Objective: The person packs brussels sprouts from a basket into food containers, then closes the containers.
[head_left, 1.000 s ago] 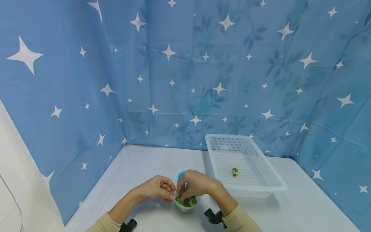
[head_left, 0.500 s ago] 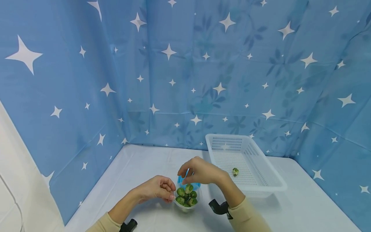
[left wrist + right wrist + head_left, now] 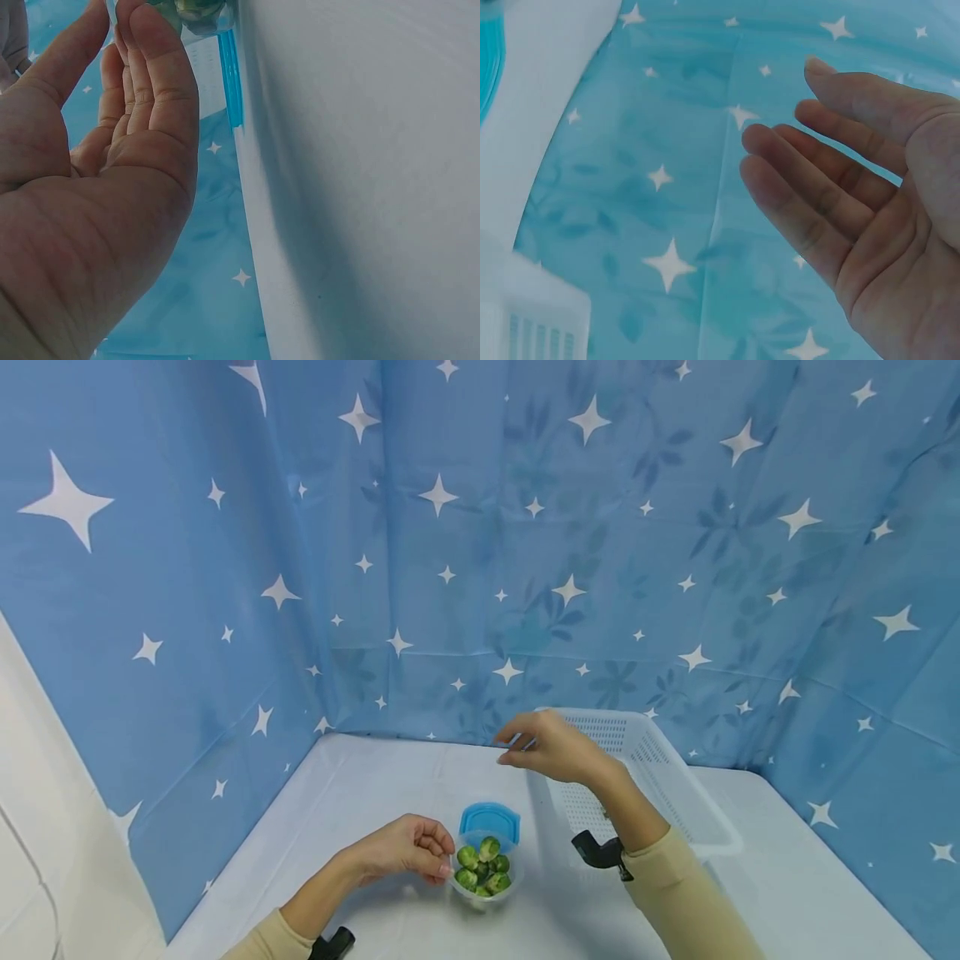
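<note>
Several Brussels sprouts [image 3: 498,882] fill a small clear plastic tub [image 3: 480,903], whose blue lid [image 3: 490,819] lies tipped back behind it. My left hand [image 3: 405,850] pinches the tub's left rim between thumb and fingers; the left wrist view shows this grip [image 3: 120,112] at its top edge. Higher up, my right hand [image 3: 553,748] hovers in the air by the left side of a white slotted basket [image 3: 671,768]. Its fingers [image 3: 802,225] are loosely bent and hold nothing. One sprout in the basket is almost wholly hidden behind the right wrist.
A white cloth [image 3: 390,785] covers the table. Blue star-print curtains [image 3: 465,610] stand behind it and on both sides. Black camera mounts [image 3: 597,850] are strapped to the wrists. The basket's corner [image 3: 547,300] shows low in the right wrist view.
My right hand has risen from over the tub and moved away to the right, toward the basket, uncovering the sprouts and lid. The left hand has stayed at the tub's rim.
</note>
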Tool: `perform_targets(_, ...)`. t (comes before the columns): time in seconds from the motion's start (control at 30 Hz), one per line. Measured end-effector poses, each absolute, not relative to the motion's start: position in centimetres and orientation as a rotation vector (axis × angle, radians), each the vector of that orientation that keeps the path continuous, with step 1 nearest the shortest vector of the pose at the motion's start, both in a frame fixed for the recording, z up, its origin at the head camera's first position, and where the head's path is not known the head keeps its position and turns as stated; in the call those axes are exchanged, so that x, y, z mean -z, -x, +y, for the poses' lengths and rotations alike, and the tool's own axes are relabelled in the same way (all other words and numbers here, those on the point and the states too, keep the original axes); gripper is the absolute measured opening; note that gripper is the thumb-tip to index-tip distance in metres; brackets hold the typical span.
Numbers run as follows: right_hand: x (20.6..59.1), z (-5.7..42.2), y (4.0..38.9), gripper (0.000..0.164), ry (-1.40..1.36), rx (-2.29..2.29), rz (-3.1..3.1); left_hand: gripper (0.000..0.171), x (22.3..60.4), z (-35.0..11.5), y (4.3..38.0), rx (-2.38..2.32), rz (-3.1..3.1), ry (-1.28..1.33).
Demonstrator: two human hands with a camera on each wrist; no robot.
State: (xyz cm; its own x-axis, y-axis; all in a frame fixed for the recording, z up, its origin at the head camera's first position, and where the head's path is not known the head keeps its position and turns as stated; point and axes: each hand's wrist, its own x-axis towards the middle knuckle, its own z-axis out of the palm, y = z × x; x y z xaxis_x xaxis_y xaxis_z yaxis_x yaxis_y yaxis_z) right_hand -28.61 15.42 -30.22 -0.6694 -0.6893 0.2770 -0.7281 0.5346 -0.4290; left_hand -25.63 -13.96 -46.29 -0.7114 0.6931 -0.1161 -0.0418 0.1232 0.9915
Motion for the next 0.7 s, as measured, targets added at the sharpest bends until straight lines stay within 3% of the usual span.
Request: perform_targets(0.7,31.0,20.0,33.6,0.029,-0.954,-0.816,-2.788,0.039,46.2,-14.0,25.3,-1.649,1.843,-0.618)
